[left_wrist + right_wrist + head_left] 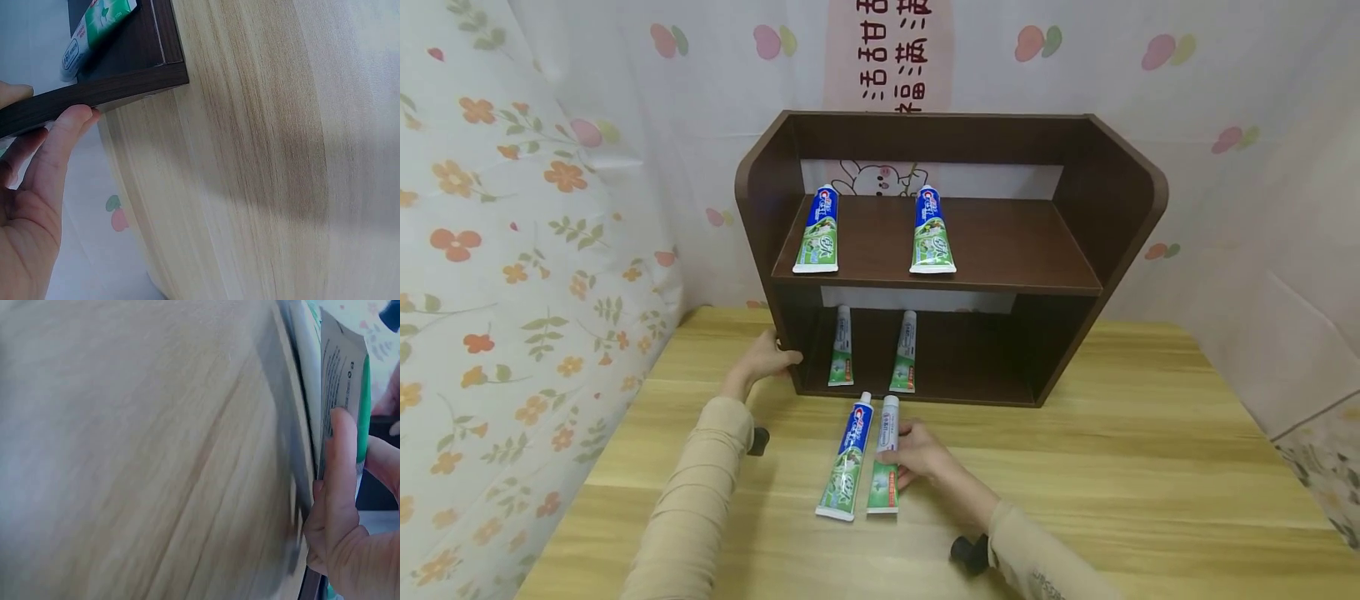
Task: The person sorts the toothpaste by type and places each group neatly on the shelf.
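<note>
My right hand [921, 452] holds a grey-and-green toothpaste tube [887, 467] by its edges, thumb on one side and fingers on the other. In the right wrist view the tube [344, 381] stands off the wooden surface, its printed back showing. Just left of it lies a blue-and-green toothpaste tube [847, 462]. My left hand [765, 358] grips the lower left side panel of a dark brown two-tier shelf [977, 396]. The left wrist view shows that panel [81, 94] between the thumb and fingers of the left hand [37, 187].
Two blue-and-green tubes [817, 233] [932, 233] lie on the upper tier. On the lower tier lie two grey-and-green tubes [841, 350] [905, 354]. The shelf stands on a wooden table [1150, 467], with patterned curtains [550, 250] behind and at the sides.
</note>
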Action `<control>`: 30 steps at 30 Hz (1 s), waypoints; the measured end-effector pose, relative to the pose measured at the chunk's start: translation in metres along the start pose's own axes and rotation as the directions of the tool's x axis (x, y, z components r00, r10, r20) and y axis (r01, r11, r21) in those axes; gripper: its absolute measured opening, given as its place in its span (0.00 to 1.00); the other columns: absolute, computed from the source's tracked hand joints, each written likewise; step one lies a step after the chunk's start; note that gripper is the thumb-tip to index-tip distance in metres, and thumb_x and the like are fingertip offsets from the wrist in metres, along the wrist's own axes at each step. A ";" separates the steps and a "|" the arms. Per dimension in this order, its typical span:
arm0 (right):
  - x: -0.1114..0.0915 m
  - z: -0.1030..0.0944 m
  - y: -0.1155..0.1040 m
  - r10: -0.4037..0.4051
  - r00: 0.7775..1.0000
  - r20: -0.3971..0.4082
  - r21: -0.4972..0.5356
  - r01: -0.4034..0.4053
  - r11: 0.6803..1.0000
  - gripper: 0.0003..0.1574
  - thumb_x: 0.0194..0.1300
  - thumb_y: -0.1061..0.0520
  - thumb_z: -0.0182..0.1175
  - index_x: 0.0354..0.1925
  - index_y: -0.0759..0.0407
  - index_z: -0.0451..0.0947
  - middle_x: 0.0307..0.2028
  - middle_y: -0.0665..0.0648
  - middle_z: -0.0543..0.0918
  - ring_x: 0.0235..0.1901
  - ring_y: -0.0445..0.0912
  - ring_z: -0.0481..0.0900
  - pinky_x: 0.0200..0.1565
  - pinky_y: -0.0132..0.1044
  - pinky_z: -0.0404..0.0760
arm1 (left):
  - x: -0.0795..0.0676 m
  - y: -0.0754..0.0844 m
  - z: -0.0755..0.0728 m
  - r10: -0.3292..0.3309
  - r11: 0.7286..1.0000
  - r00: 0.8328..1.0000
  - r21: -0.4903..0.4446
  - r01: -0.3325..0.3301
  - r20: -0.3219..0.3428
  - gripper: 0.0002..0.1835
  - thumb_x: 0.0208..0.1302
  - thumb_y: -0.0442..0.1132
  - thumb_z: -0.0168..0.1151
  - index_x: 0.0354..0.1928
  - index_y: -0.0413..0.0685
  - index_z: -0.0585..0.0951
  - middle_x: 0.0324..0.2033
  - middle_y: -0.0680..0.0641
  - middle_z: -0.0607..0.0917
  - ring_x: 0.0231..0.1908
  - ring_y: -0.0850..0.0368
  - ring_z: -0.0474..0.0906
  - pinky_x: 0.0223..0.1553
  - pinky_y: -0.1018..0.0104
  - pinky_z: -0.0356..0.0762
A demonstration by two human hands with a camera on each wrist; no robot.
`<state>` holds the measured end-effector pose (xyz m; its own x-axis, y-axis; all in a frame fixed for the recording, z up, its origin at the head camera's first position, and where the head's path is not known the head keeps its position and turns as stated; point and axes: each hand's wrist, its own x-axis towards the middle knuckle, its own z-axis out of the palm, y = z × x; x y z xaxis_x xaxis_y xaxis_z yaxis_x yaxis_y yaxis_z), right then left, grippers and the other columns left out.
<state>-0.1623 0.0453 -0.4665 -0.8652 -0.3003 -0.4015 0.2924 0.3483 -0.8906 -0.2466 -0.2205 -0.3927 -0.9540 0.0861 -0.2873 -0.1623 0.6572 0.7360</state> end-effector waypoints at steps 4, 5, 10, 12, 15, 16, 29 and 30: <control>-0.005 -0.008 -0.003 0.005 1.000 -0.001 -0.013 -0.005 1.000 0.37 0.53 0.64 0.64 0.55 0.77 0.57 0.29 0.62 0.79 0.12 0.41 0.72 0.18 0.34 0.79 | 0.000 0.001 -0.002 0.008 1.000 1.000 -0.010 -0.008 0.007 0.40 0.61 0.42 0.51 0.65 0.24 0.46 0.59 0.27 0.65 0.42 0.40 0.80 0.60 0.47 0.63; -0.007 -0.011 -0.004 0.004 1.000 -0.003 -0.023 -0.004 1.000 0.38 0.53 0.64 0.64 0.56 0.77 0.57 0.29 0.62 0.78 0.12 0.41 0.72 0.18 0.34 0.79 | 0.000 0.001 -0.003 0.010 1.000 1.000 -0.011 -0.010 0.006 0.39 0.61 0.42 0.52 0.65 0.24 0.47 0.58 0.27 0.66 0.42 0.40 0.80 0.60 0.47 0.64; -0.009 -0.024 -0.013 -0.017 0.999 -0.034 -0.051 0.015 0.999 0.38 0.53 0.64 0.64 0.56 0.77 0.57 0.28 0.61 0.76 0.13 0.42 0.72 0.18 0.36 0.79 | 0.000 0.001 -0.005 0.013 1.000 1.000 -0.016 -0.013 0.004 0.39 0.61 0.41 0.52 0.65 0.24 0.48 0.58 0.27 0.66 0.42 0.40 0.80 0.60 0.47 0.64; -0.008 -0.031 -0.016 -0.019 0.999 -0.048 -0.038 0.017 0.999 0.38 0.53 0.64 0.64 0.56 0.77 0.57 0.29 0.61 0.76 0.13 0.42 0.72 0.18 0.36 0.79 | 0.000 0.000 -0.006 0.012 1.000 1.000 -0.013 -0.012 0.003 0.39 0.61 0.41 0.52 0.65 0.24 0.47 0.59 0.27 0.65 0.42 0.41 0.80 0.60 0.47 0.63; -0.006 -0.043 -0.020 -0.013 0.998 -0.066 -0.023 0.011 1.000 0.38 0.54 0.64 0.63 0.57 0.76 0.55 0.30 0.61 0.76 0.14 0.41 0.73 0.19 0.36 0.79 | 0.000 -0.001 -0.006 0.011 1.000 1.000 -0.005 -0.011 0.003 0.40 0.60 0.42 0.52 0.65 0.24 0.48 0.59 0.27 0.65 0.42 0.42 0.80 0.60 0.48 0.63; -0.006 -0.047 -0.021 -0.012 0.998 -0.069 -0.016 0.011 1.000 0.38 0.54 0.64 0.63 0.57 0.76 0.55 0.30 0.61 0.76 0.14 0.41 0.73 0.19 0.35 0.79 | 0.000 -0.002 -0.006 0.009 1.000 1.000 -0.001 -0.009 0.002 0.40 0.60 0.42 0.52 0.65 0.24 0.48 0.60 0.27 0.65 0.43 0.42 0.80 0.60 0.48 0.64; 0.005 -0.110 -0.023 0.051 0.980 -0.193 0.111 -0.030 0.993 0.42 0.57 0.59 0.62 0.62 0.76 0.53 0.25 0.52 0.80 0.13 0.35 0.72 0.19 0.28 0.77 | 0.000 0.000 -0.003 0.004 1.000 1.000 0.020 -0.005 0.015 0.40 0.61 0.42 0.51 0.66 0.24 0.47 0.61 0.27 0.63 0.45 0.42 0.79 0.60 0.46 0.63; 0.006 -0.114 -0.023 0.055 0.977 -0.208 0.110 -0.032 0.993 0.42 0.58 0.59 0.61 0.62 0.75 0.53 0.24 0.51 0.79 0.13 0.35 0.72 0.19 0.27 0.77 | 0.000 0.000 -0.003 0.005 1.000 1.000 0.020 -0.006 0.015 0.40 0.61 0.42 0.51 0.66 0.24 0.47 0.61 0.27 0.63 0.45 0.41 0.79 0.60 0.46 0.63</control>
<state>-0.2210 0.1372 -0.4245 -0.9137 -0.0895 -0.3964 0.3631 0.2581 -0.8953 -0.2470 -0.2226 -0.3908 -0.9508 0.1012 -0.2927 -0.1518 0.6714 0.7254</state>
